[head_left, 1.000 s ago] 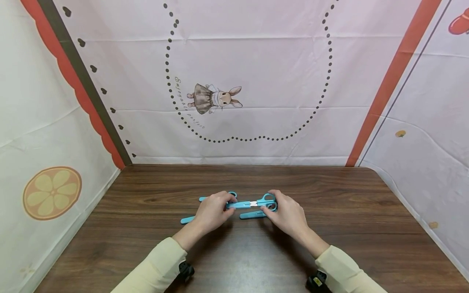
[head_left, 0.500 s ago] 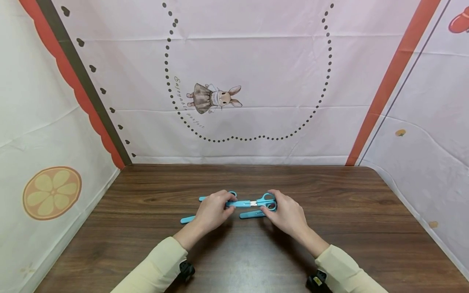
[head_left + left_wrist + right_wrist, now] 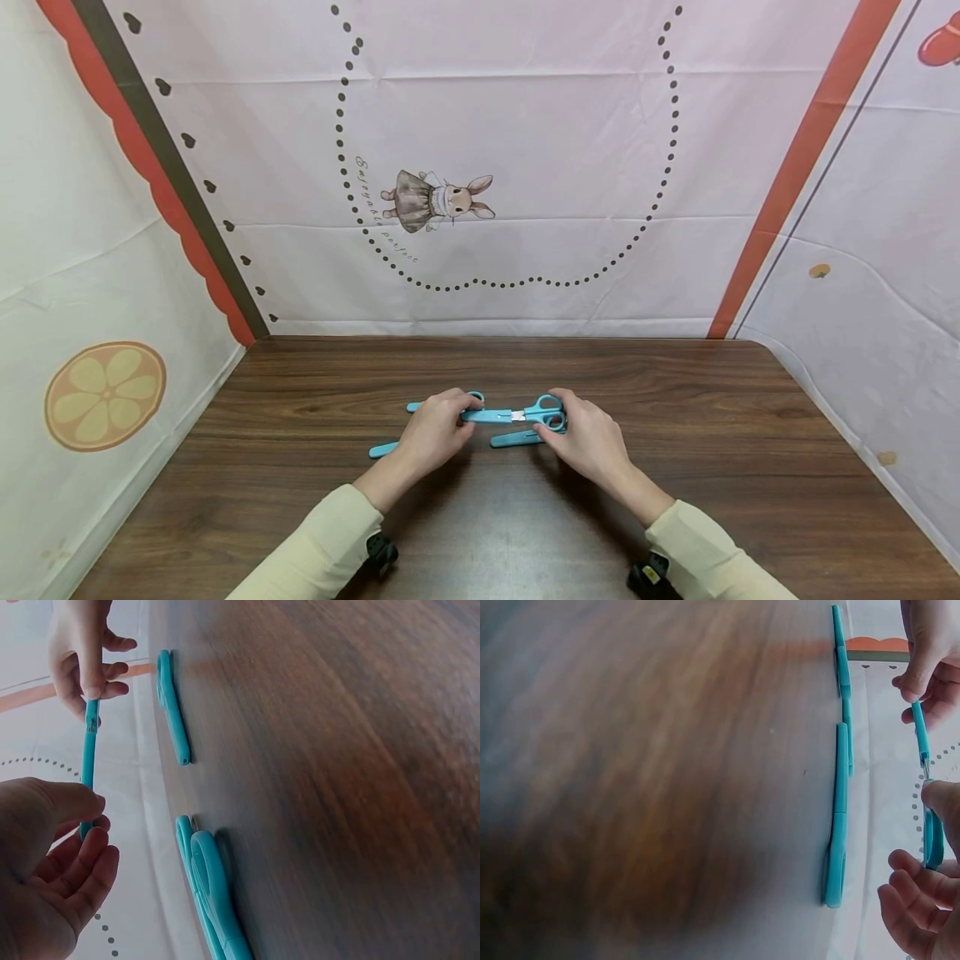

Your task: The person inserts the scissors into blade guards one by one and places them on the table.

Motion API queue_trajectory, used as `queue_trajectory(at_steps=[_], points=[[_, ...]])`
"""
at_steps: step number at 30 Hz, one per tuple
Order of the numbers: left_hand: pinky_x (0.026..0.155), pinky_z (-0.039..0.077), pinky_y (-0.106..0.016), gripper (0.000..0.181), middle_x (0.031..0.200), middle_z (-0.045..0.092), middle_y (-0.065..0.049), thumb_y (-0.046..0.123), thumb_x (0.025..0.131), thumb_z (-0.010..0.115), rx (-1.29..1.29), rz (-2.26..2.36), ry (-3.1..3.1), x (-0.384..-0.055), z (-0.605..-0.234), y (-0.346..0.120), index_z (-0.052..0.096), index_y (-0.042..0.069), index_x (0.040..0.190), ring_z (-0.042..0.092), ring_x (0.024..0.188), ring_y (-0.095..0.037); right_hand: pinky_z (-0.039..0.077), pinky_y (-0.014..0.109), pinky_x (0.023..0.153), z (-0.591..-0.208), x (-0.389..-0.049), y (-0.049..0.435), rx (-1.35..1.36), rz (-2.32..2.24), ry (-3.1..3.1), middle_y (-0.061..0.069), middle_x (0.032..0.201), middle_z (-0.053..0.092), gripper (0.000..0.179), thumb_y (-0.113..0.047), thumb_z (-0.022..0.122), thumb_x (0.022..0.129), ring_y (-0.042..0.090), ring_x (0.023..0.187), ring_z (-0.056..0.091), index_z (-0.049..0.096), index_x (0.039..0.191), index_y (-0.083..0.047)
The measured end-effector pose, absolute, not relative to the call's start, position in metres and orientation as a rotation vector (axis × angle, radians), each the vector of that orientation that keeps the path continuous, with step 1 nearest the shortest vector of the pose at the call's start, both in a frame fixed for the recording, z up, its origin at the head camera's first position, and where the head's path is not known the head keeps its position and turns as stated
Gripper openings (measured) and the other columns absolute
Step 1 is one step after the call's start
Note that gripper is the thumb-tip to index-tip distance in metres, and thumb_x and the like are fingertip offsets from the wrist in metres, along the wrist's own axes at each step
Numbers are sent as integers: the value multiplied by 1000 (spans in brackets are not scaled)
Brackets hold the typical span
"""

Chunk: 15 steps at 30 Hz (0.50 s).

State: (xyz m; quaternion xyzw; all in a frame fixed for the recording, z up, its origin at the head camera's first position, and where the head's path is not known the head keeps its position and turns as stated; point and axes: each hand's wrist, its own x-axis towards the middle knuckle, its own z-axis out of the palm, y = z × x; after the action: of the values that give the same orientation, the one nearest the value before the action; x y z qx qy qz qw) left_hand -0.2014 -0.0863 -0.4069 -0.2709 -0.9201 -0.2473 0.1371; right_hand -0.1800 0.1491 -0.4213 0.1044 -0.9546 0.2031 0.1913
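Held level above the table is a pair of light blue scissors [image 3: 543,412], its blades mostly inside a blue blade cover [image 3: 489,417]. A short strip of bare metal shows between cover and handles. My left hand [image 3: 433,433] pinches the far end of the cover between thumb and fingers. At the finger loops, my right hand [image 3: 588,435] grips the scissors. In the right wrist view, thumb and fingers hold the loops [image 3: 933,840] from both sides. The left wrist view shows the cover [image 3: 88,761] edge-on, with the left thumb pressed on it.
More covered blue scissors lie on the brown wooden table [image 3: 712,467]: one pair [image 3: 513,439] below the raised pair, and others partly behind the left hand, with blue tips [image 3: 384,450] showing. A printed cloth [image 3: 570,167] hangs at the back and sides.
Both hands keep the same grip. The left hand and cover have shifted very slightly up and left in the head view; the scissors on the table stay put.
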Motion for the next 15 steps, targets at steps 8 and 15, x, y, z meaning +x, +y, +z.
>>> queue_trajectory(at_steps=[8, 15], points=[[54, 42, -16, 20, 86, 63, 1, 9, 79, 71, -792, -729, -2657, -201, -407, -89, 70, 12, 98, 55, 64, -4, 32, 23, 41, -422, -181, 148, 290, 592, -2662, -4, 71, 58, 53, -40, 74, 74, 5, 52, 42, 57, 117, -12], [48, 40, -15, 21, 77, 58, 9, 18, 78, 73, -758, -663, -2671, -199, -405, -91, 71, 22, 99, 57, 62, 0, 34, 23, 43, -420, -180, 149, 298, 609, -2653, -2, 75, 62, 52, -39, 73, 75, 5, 54, 44, 57, 116, -13]])
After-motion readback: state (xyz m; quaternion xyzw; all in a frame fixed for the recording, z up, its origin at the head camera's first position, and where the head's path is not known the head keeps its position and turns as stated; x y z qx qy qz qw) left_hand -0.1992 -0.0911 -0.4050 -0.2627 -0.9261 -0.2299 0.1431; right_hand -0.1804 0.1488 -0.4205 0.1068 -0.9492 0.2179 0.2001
